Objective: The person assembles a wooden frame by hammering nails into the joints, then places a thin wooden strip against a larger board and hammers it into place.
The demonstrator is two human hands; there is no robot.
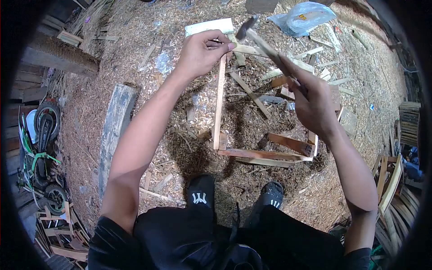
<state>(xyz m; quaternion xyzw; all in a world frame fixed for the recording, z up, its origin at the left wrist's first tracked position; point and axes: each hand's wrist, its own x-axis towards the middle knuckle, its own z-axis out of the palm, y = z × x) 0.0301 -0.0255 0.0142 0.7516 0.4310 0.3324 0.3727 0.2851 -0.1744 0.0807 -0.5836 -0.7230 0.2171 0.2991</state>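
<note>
A hammer [271, 50] is gripped by its wooden handle in my right hand [312, 101], and its dark head is raised near the far-left corner of a wooden frame [220, 99]. My left hand [200, 54] is at that same corner, thumb and fingers pinched together over the joint. Whatever lies between those fingertips is too small to make out. The frame, made of thin strips, stands on the ground before my feet. Its near side [265, 154] runs across, with a short wooden piece [291, 144] joined at the right corner. My right forearm hides part of its right side.
Wood chips and loose strips [252, 95] cover the ground. A thick weathered plank [116, 121] lies to the left. Beyond the frame are a pale block [208, 27] and a plastic bag [303, 19]. A green bike [41, 157] stands far left; wood is piled at right [390, 182].
</note>
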